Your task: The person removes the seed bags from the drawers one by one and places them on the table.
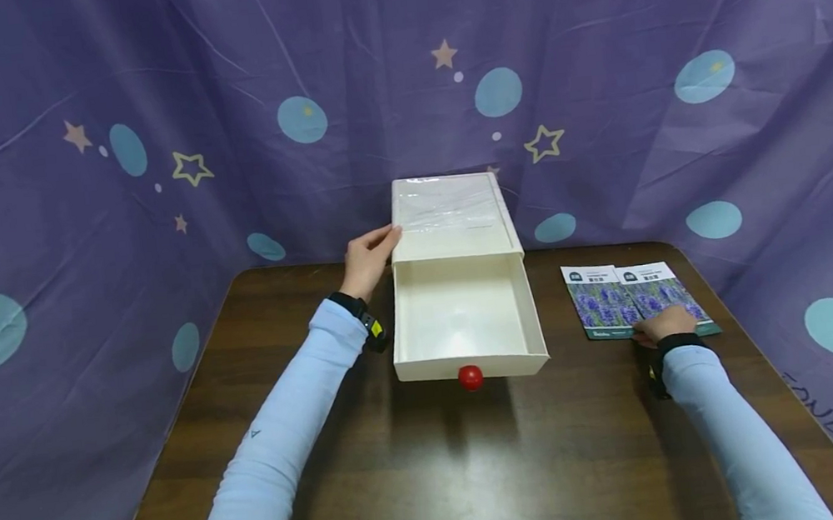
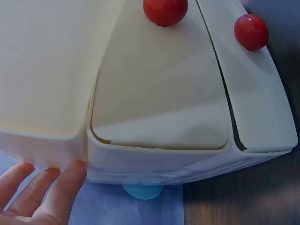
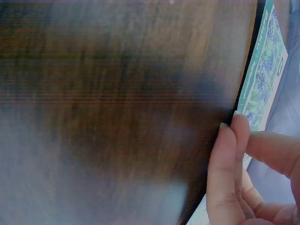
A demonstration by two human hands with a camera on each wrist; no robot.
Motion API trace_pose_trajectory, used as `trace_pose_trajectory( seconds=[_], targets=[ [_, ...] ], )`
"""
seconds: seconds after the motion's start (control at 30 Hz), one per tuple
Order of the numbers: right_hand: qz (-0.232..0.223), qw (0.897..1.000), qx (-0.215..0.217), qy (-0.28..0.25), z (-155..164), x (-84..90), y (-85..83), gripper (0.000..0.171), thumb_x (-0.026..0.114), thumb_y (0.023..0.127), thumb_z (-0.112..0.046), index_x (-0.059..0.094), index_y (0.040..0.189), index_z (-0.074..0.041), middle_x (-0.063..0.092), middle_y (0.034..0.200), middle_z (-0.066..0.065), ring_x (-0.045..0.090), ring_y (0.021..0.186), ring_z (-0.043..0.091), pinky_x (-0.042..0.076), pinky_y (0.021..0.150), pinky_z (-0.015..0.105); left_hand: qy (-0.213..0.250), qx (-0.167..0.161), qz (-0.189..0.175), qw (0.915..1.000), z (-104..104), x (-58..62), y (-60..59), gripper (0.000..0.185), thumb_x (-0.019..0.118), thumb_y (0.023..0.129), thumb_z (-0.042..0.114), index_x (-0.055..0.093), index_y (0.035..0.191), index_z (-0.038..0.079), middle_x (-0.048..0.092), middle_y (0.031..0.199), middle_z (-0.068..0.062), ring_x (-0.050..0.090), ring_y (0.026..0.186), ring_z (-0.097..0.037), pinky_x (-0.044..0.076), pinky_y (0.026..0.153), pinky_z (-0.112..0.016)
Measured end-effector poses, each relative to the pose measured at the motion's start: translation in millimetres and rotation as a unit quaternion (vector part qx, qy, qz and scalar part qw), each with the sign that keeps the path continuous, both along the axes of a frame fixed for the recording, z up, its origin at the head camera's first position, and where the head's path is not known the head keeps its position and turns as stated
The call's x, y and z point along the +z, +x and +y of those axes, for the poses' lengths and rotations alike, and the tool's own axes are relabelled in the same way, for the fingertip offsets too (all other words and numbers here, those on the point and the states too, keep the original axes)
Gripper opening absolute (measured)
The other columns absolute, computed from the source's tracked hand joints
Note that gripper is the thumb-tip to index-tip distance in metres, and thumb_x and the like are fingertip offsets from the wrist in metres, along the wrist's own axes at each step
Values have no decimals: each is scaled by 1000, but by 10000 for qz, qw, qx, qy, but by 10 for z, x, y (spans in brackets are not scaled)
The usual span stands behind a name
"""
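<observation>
The left hand [image 1: 369, 258] is resting against the left side of the box [image 1: 452, 215], toward the far edge of the counter [image 1: 436, 459]. Its fingers [image 2: 65, 185] are lying straight and relaxed along the box's wall, gripping nothing. The box is white, with a clear film lying over its top, and it is sitting at the middle of the far edge, right up against the purple cloth [image 1: 79, 200] hanging behind the counter.

The drawer [image 1: 465, 322] is standing pulled well out of the box toward the near edge, showing a bare white inside. A red knob [image 1: 470, 377] is sticking out from the middle of its front wall.

Over by the right edge, two packets [image 1: 634, 297] are lying flat side by side, touching, each printed with purple flowers under a white strip. The right hand [image 1: 665, 324] is lying on their near edge, fingers [image 3: 229, 159] curling down onto the edge of the right-hand packet and the thumb closing in from the side, pinching it where it meets the wood. The packets are well apart from the drawer.
</observation>
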State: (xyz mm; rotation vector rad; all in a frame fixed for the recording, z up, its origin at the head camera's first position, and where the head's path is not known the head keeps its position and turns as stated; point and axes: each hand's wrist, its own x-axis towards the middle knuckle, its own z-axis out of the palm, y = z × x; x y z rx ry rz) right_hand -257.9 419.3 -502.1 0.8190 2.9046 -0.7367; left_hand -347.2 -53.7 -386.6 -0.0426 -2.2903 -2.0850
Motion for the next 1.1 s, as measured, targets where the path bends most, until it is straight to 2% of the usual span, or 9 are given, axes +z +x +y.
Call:
trace_pose_trajectory(
  seconds=[0.1,0.2,0.37,0.6,0.83,0.9,0.97,1.1],
  targets=[
    [18,9998,-6,175,-19,1,2,52,66,81,-21,57,89,29,62,74,31,59,86,46,27,98,55,16,-8,5,10000,-5,1,3,52,66,83,44,60,125,15,60,120,-5,61,98,-19,55,73,-32],
    [26,9994,14,340,-25,10,9,53,66,80,-22,56,92,29,57,91,40,56,91,49,32,94,54,40,-38,-2,10000,-5,9,10,51,66,84,44,60,126,16,60,120,-5,60,99,-18,54,74,-32],
    [-17,9990,146,412,-14,0,25,49,67,79,-21,58,86,27,58,87,39,59,85,48,34,91,54,32,-63,-45,10000,-6,16,20,50,65,84,43,59,126,17,59,121,-4,60,100,-18,54,74,-32],
    [-231,9954,414,838,-12,-3,52,51,68,78,-23,58,83,26,57,88,39,57,85,48,40,82,53,43,-29,-118,9999,-3,22,21,50,65,84,43,60,126,17,59,121,-4,60,99,-18,54,75,-32],
    [-102,9927,672,1001,-26,15,101,43,69,79,-24,62,66,17,58,72,33,58,71,45,46,68,51,84,-5,-116,9999,2,14,11,50,66,84,43,60,125,17,60,120,-4,61,97,-19,54,75,-32],
    [-158,9941,541,923,-33,24,111,44,68,80,-26,61,72,17,58,77,34,57,74,46,47,66,53,61,11,-121,9999,4,8,6,50,66,84,43,60,125,17,60,119,-4,61,97,-19,54,75,-33],
    [-162,9960,292,825,-46,21,112,52,69,80,-27,57,89,22,53,94,41,53,87,52,47,67,57,47,37,-122,9999,7,-2,-1,49,66,83,44,61,125,17,60,119,-4,61,97,-18,54,75,-33],
    [-110,9978,-81,653,-63,-10,105,74,68,81,-28,33,122,23,33,120,47,36,110,58,40,82,64,47,71,-115,9999,12,-8,-2,50,66,83,44,61,124,17,61,119,-4,61,97,-18,54,75,-33]
  ],
)
